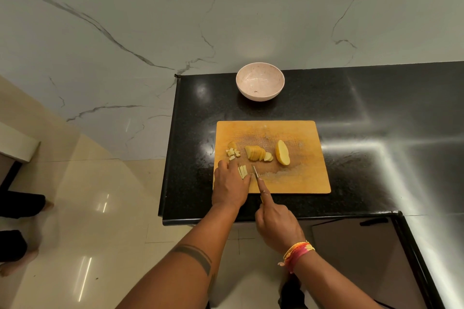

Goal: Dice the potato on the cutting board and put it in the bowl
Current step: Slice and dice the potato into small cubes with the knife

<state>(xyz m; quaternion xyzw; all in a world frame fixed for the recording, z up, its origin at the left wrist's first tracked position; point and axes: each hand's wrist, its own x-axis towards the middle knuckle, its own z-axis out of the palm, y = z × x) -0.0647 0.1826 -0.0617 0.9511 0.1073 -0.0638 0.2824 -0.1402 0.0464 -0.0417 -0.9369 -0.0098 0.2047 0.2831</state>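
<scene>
A wooden cutting board (296, 180) lies on the black counter. On it are a potato half (282, 152), a fanned row of slices (256, 153), a small heap of diced pieces (232, 153) and a few potato strips (242, 171). My left hand (229, 185) rests on the board's near left corner, fingertips holding the strips. My right hand (276, 226) grips a knife (256, 173), forefinger stretched along its spine, the blade tip on the board just right of the strips. The pale pink bowl (260, 81) stands behind the board.
The black counter (364, 118) runs to the right and ends at an edge left of the board, with tiled floor (105, 208) below. A marble wall (150, 32) rises behind the bowl. A person's feet (15, 246) show at far left.
</scene>
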